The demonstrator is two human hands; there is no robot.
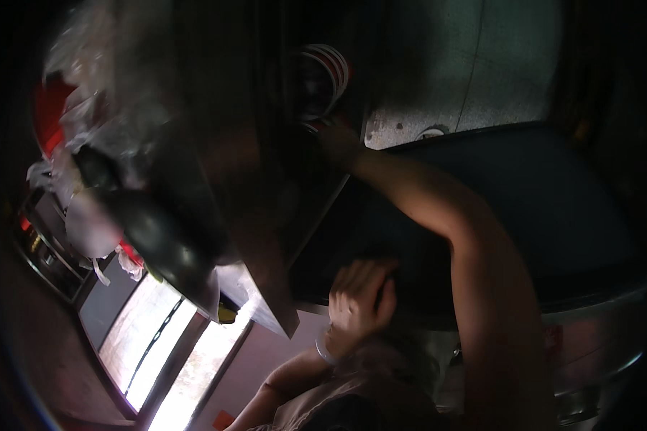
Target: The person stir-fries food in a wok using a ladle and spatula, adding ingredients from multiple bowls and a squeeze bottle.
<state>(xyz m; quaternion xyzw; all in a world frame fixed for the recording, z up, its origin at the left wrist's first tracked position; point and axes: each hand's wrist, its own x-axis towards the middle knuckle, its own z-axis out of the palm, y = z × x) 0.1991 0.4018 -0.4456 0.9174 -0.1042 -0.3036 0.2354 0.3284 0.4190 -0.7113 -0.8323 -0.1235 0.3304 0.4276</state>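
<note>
My left hand [358, 299], with a pale bangle at the wrist, is over the near part of a dark flat panel [528, 204]. Its fingers are bent and close together, with the thumb apart; shadow hides the fingertips and anything under them. Across the panel stretches my right arm, bringing my right hand [337, 141] into the shade beside a metal cabinet or shelf edge [323, 215]. Close to that hand are stacked round items with white rims and some red [329, 75], probably bowls. It is too dark to tell what the right hand holds.
A sharp metal corner [283, 318] juts out left of my left hand. Further left are a black rounded pan [167, 237], crumpled clear plastic bags [105, 118] and a red object [51, 118]. Bright light enters through an opening [162, 345]. Concrete floor [463, 70] shows beyond the panel.
</note>
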